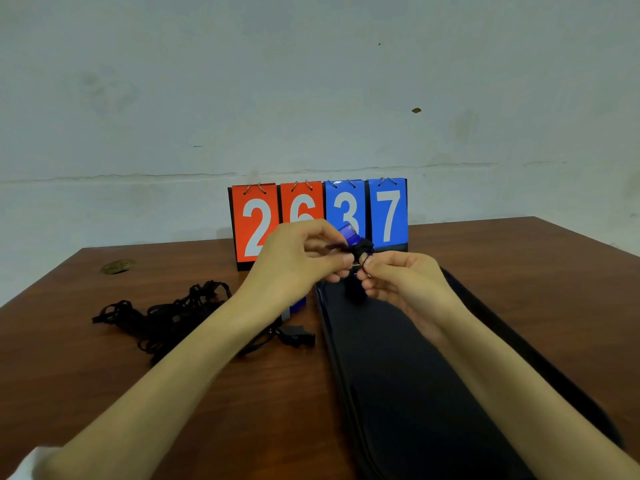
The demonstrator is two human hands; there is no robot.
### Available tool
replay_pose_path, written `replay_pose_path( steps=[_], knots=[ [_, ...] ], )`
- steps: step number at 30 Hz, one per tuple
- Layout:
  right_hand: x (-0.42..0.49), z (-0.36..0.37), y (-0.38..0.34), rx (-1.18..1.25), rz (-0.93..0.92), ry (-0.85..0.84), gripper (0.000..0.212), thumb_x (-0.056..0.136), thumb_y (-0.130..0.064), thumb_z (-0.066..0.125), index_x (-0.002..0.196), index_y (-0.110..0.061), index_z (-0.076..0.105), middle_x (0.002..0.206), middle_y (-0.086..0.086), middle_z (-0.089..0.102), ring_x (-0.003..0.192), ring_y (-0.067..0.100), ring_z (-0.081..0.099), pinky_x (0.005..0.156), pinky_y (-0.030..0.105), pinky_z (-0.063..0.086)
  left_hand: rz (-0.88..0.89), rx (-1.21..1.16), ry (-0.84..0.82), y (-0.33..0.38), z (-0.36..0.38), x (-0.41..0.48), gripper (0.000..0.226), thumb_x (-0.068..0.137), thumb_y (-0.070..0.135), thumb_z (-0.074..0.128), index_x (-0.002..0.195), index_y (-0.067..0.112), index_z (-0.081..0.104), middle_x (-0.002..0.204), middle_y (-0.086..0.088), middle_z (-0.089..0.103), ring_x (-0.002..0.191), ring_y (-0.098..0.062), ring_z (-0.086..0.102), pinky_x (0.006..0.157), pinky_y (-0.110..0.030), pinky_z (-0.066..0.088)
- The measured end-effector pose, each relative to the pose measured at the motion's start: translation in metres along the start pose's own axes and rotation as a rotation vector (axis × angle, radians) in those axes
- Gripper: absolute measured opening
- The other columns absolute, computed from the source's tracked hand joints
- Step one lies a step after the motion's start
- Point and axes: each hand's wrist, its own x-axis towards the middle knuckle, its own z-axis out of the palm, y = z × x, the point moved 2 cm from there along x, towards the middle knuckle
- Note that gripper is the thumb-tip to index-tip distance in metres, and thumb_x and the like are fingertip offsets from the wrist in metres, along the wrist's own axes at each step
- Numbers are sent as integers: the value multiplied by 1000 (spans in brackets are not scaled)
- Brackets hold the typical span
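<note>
Behind, the flip scoreboard (388, 216) reads 26 in red, 37 in blue; left hand (298, 261) and right hand (405, 282), both curled, pinch a blurred black-and-blue item (356, 245).

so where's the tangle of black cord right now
Head view, left side: the tangle of black cord lies on the wooden table, left of the black case and below-left of the left hand, which pinches a small blue object.

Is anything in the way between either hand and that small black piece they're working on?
Nothing visible. The left hand and the right hand both pinch the small black piece, held up over the dark case.
</note>
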Motion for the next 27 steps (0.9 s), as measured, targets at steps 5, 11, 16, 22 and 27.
replay_pose_path(
  steps=[5, 11, 16, 22, 27],
  knots=[
    [1, 3, 3, -146, -71, 22, 11, 82, -9, 66, 91, -3, 68, 72, 6, 70, 61, 9, 64, 61, 20, 55, 175, 397, 101, 0, 1, -1, 8, 79, 24, 71, 78, 19, 64, 75, 6, 58, 65, -7, 53, 61, -13, 43],
    [-3, 8, 4, -579, -338, 109, 8, 80, -18, 70, 87, -17, 66, 72, -5, 66, 67, 6, 63, 67, 19, 53, 162, 442, 52, -4, -1, 1, 7, 80, 20, 69, 78, 20, 62, 76, 6, 57, 69, -9, 51, 66, -14, 42],
    [-4, 6, 4, -855, -518, 226, 16, 81, -24, 69, 94, -15, 66, 78, -8, 62, 70, 3, 57, 69, 14, 48, 13, 312, 52, -10, 1, 3, 3, 80, 20, 71, 80, 18, 68, 68, 7, 62, 60, 1, 55, 57, -6, 44],
    [-7, 9, 8, -973, -680, 210, 20, 81, -23, 70, 96, -12, 66, 83, 0, 68, 73, 0, 50, 73, 21, 51, -93, 83, 132, -9, 1, 0, 23, 78, 9, 73, 96, 17, 63, 69, 0, 68, 56, -9, 67, 58, -15, 55],
    [-9, 11, 9, -982, -711, 214, 19, 79, -21, 72, 94, -10, 67, 83, 2, 69, 75, 2, 52, 74, 27, 55, -89, 116, 259, -14, 8, -4, 11, 80, 12, 71, 85, 17, 63, 67, 1, 68, 56, -7, 66, 58, -17, 56]
  ],
)
